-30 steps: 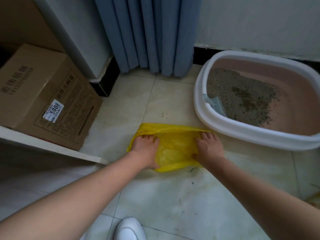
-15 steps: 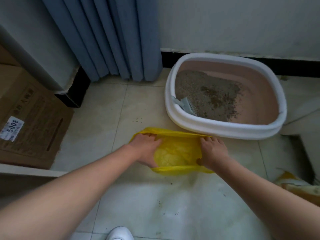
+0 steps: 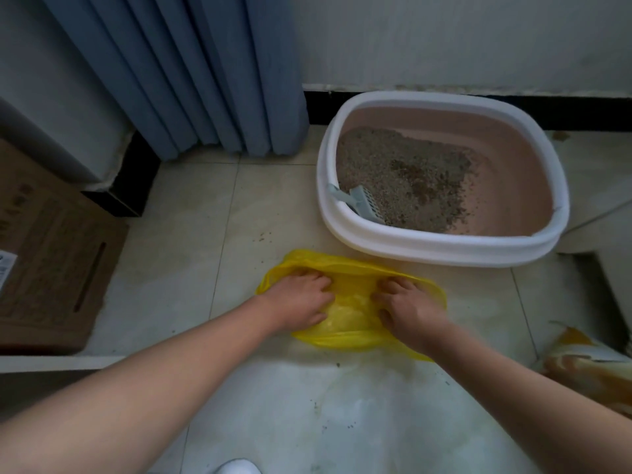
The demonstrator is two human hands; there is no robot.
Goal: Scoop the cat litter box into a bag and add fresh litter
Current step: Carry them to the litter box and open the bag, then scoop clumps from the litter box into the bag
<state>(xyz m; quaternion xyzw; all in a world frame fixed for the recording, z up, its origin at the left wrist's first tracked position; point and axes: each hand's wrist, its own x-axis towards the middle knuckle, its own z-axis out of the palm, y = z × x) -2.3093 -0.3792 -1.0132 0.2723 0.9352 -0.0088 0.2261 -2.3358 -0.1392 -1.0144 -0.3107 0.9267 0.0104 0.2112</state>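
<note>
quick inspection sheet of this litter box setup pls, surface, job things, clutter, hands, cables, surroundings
surface: pale tiled floor, stray litter grains scattered on it
job's things: yellow bag flat on the floor in front of the litter box; grey scoop lies inside on the litter, which covers only part of the pan
clutter: cardboard box at left; orange and white bag at right edge
grippers: left hand and right hand both pressed on the yellow bag, spreading it
cables: nothing seen
surroundings: blue curtain, white wall with dark skirting

Floor (image 3: 191,213) left of litter box (image 3: 441,249) open; curtain (image 3: 191,80) behind.
</note>
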